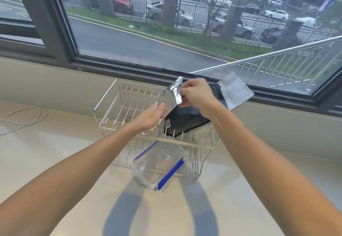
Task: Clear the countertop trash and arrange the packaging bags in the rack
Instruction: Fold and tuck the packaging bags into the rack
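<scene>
A two-tier wire rack [118,104] stands on the pale countertop [64,161] under the window. My right hand [196,95] pinches the top edge of a silvery foil bag [173,93] above the rack's upper tier. My left hand [151,116] lies flat against the lower side of that bag, fingers extended. A black bag [185,122] with a barcode label leans in the rack's right slots, and a grey-white bag [235,89] sticks up behind it. A clear zip bag with blue strips [162,163] lies against the rack's lower tier at the front.
A thin white cable [27,117] loops on the countertop at the far left. The window sill and dark window frame [129,69] run directly behind the rack. A metal rail [268,54] slants outside the glass.
</scene>
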